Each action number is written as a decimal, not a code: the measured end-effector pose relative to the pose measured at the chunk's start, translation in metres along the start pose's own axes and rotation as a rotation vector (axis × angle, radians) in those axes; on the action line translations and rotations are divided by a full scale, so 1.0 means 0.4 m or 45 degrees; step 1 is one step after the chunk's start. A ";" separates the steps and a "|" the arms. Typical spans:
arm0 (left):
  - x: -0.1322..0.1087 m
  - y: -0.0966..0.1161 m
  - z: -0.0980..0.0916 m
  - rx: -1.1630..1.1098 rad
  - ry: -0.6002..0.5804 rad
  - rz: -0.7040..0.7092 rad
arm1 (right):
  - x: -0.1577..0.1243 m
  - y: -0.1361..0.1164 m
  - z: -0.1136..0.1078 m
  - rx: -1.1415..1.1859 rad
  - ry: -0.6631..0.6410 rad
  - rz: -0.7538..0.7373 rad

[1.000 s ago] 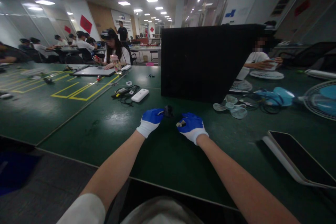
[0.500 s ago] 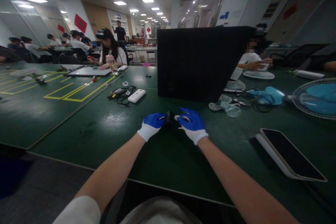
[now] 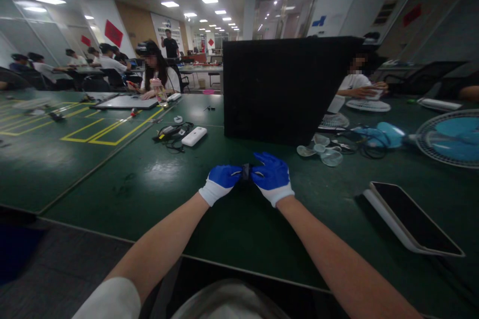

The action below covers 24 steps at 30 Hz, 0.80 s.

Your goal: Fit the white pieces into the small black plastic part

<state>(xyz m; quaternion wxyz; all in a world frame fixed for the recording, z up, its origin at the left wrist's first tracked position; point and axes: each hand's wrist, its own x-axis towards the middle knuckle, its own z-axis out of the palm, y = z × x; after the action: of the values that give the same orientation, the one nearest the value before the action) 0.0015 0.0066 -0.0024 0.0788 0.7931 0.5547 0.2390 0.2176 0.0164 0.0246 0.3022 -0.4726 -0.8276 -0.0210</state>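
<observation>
A small, dark black block [image 3: 246, 172] is between my two gloved hands, just above the green table or resting on it; I cannot tell which. My left hand [image 3: 225, 176], in a blue and white glove, pinches the block from its left side. From the other side my right hand [image 3: 272, 173] meets it, thumb and fingertips closed at its right face while the upper fingers stretch forward. The fingers hide much of the block, and its exact kind is too dark to make out.
Behind my hands stands a large black box [image 3: 277, 92]. A white device [image 3: 194, 136] and black cables [image 3: 170, 133] lie left. Right are clear fan blades [image 3: 322, 150], a blue fan part [image 3: 389, 134], a fan grille [image 3: 451, 138] and a tilted dark-screened device [image 3: 415, 217]. People sit beyond.
My right hand has closed the small gap to the black block and now touches it. The left hand has shifted slightly right with the block.
</observation>
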 end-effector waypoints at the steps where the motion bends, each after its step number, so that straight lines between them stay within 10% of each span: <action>1: -0.001 0.002 0.001 0.006 -0.008 0.010 | 0.000 -0.003 -0.002 -0.019 -0.002 0.038; 24: -0.037 0.035 -0.017 -0.196 -0.067 -0.048 | -0.003 0.033 -0.008 0.272 -0.265 0.264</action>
<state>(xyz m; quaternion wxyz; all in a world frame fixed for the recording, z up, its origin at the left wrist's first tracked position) 0.0062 -0.0131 0.0046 0.1586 0.7801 0.5473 0.2584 0.2302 0.0217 0.0230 0.2640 -0.5203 -0.7987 0.1472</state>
